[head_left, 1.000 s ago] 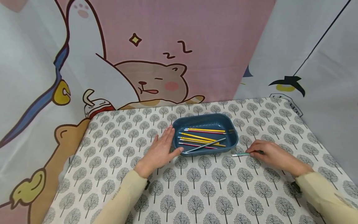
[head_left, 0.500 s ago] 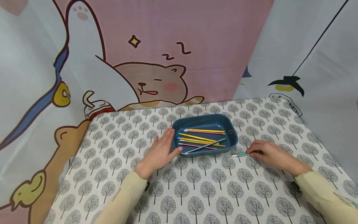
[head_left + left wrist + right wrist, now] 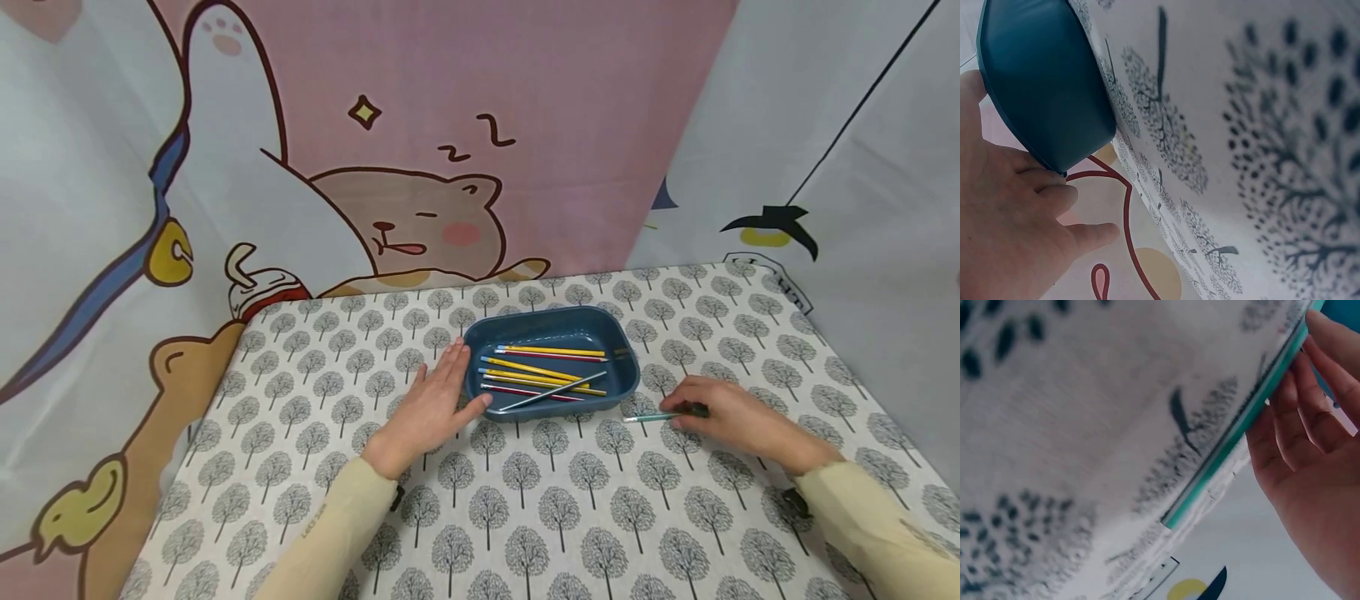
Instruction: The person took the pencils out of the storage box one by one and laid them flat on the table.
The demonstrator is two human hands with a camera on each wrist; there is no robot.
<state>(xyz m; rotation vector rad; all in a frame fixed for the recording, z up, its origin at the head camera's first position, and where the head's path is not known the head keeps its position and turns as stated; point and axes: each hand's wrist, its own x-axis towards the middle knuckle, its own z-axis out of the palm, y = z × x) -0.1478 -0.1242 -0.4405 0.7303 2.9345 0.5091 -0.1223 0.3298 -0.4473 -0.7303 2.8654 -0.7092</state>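
A dark blue rectangular tray (image 3: pixel 628 385) holds several pencils, among them a yellow pencil (image 3: pixel 558 350) and a silvery-grey pencil (image 3: pixel 543 395) lying across others. My left hand (image 3: pixel 423 410) rests against the tray's left end, fingers extended along the rim and thumb at the front corner. In the left wrist view, that hand touches the outside of the tray (image 3: pixel 1054 81). My right hand (image 3: pixel 723 418) pinches a green pencil (image 3: pixel 647 417) low at the cloth, just right of the tray's front corner. Its green shaft (image 3: pixel 1229 440) runs past the fingertips in the right wrist view.
A white cloth (image 3: pixel 525 508) printed with grey trees covers the table. Behind it hangs a pink and white curtain (image 3: pixel 585 125) with cartoon animals, and a pale curtain (image 3: pixel 885 208) stands along the right side.
A little more of the green pencil shows between my right thumb and fingers. The left hand, the tray and the pencils in it stay where they were.
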